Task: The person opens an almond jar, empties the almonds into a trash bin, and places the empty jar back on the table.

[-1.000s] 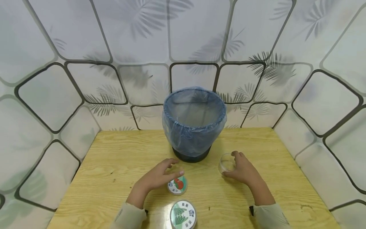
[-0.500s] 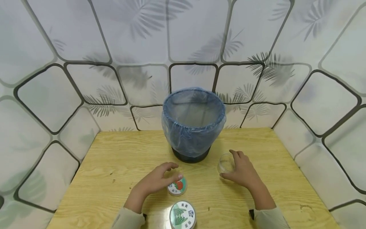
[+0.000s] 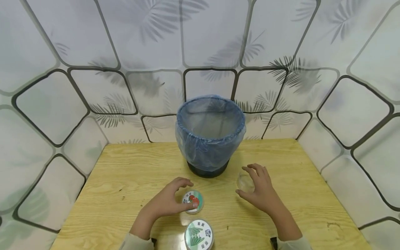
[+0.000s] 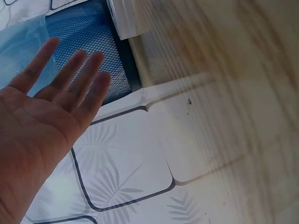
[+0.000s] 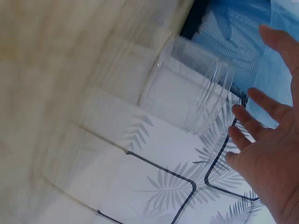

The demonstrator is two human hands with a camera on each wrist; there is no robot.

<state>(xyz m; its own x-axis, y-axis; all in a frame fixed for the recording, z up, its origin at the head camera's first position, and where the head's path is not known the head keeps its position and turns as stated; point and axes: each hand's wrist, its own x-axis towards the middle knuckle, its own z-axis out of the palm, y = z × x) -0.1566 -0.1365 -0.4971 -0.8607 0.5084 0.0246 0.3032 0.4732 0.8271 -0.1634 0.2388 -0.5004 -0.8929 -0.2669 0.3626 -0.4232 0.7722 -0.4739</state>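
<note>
Upright to the front right of the bin (image 3: 207,154), the clear jar (image 5: 182,86) is placed binward of the nearer right hand (image 3: 261,189), held apart with fingers spread; the left hand (image 3: 172,198), likewise unclosed, is held near the tomato-labelled container (image 3: 191,195).

Tomato label (image 3: 191,197) and green-plant label (image 3: 199,234) bear characters — too small to read.

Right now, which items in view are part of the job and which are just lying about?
Likely in the job:
clear jar, beside the right hand
tomato-labelled round item, nearest the left hand

Likely just there, at neither hand:
green-labelled round item
blue-lined bin
</note>
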